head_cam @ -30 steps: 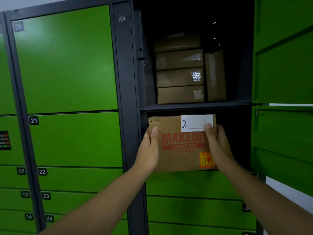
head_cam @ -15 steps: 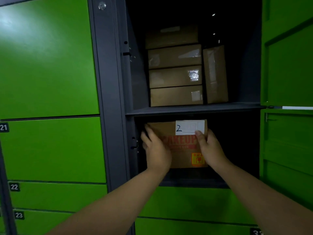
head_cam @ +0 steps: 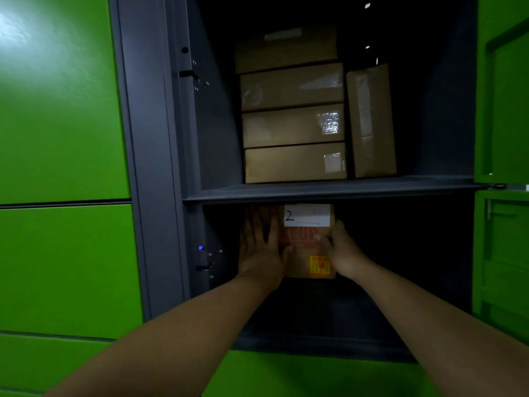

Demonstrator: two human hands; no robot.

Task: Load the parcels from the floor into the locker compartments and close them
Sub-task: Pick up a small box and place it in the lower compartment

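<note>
Parcel [head_cam: 303, 247] w/ "2" label is deep in lower compartment [head_cam: 315, 319], just under shelf [head_cam: 329, 191]. L hand [head_cam: 259, 250] flat on its front, fingers straight. R hand [head_cam: 342, 250] grips its right edge, thumb on front. Upper compartment: stacked boxes [head_cam: 292, 124].

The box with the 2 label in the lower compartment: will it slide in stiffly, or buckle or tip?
Likely stiff: the cardboard box shows straight edges under the flat left hand and the gripping right hand. It stands upright, so a high push might tip it backward. Its orange sticker may mark fragile contents; push gently.
</note>
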